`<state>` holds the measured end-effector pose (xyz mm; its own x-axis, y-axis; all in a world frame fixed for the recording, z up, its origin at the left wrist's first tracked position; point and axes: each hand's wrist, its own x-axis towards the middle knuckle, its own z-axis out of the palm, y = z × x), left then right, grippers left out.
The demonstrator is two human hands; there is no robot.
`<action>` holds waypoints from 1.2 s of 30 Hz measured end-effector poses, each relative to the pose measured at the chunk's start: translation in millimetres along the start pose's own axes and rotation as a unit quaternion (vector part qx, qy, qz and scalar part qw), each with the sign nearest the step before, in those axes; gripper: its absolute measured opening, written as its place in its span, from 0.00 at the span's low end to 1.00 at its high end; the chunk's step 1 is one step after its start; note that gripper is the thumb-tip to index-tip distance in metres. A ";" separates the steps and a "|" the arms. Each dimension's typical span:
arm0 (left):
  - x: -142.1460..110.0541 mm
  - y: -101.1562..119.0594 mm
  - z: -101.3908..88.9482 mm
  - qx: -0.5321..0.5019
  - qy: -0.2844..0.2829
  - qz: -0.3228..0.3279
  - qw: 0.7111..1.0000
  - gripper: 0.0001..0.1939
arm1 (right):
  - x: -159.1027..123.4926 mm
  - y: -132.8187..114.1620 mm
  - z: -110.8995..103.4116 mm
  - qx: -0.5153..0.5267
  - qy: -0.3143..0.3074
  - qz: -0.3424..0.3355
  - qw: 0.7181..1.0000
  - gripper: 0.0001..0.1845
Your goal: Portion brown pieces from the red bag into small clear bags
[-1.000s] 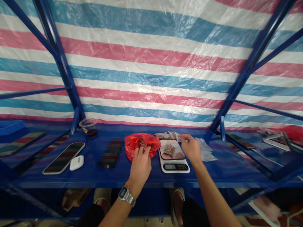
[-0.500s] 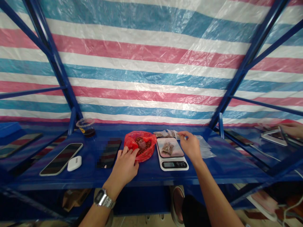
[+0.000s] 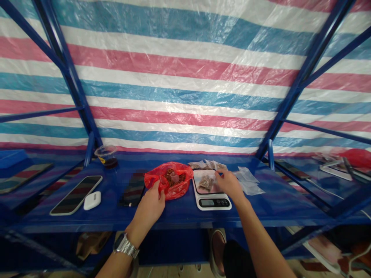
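Note:
On the blue shelf, an open red plastic bag (image 3: 150, 177) holds small brown pieces and a small translucent scoop or cup (image 3: 174, 177). My left hand (image 3: 151, 202), with a metal-banded watch at the wrist, pinches the near left edge of this bag. To the right stands a white digital kitchen scale (image 3: 199, 203), its display too blurred to read. A small clear plastic bag of brownish pieces (image 3: 206, 183) lies on its plate. My right hand (image 3: 231, 184) is over the plate's right side, fingertips closed at that small bag's edge.
Several filled small bags (image 3: 199, 165) lie behind the scale, and flat clear bags (image 3: 249, 181) to its right. Leftward are a dark phone (image 3: 133, 189), a light-edged phone (image 3: 75, 195), a white earbud case (image 3: 92, 200) and a plastic cup (image 3: 106, 156) with dark liquid. Blue posts (image 3: 278, 108) flank the shelf.
My right hand has come from the filled bags at the back down to the small bag on the scale. My left hand has shifted left, drawing the red bag's edge outward.

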<state>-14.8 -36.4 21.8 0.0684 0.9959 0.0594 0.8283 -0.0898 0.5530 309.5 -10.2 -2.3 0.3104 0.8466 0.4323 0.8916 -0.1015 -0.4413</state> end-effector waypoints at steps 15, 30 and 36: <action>-17.0 34.0 -6.1 -0.156 0.121 0.118 0.973 0.12 | 3.9 -55.1 -27.1 0.361 -0.012 -0.017 0.932 0.15; -4.5 66.5 74.1 -0.676 0.060 -0.122 0.724 0.25 | -16.8 -161.2 17.1 0.291 -0.082 -0.079 0.950 0.10; -7.0 62.2 71.5 -0.692 0.052 -0.141 0.706 0.21 | -11.4 -164.3 28.2 0.266 -0.112 -0.091 0.953 0.09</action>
<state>76.1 -48.1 -3.6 -0.0918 0.9765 -0.1951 -0.5419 0.1154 0.8325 150.1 11.6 43.1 0.0353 0.9209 0.3882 0.6117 0.2872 -0.7371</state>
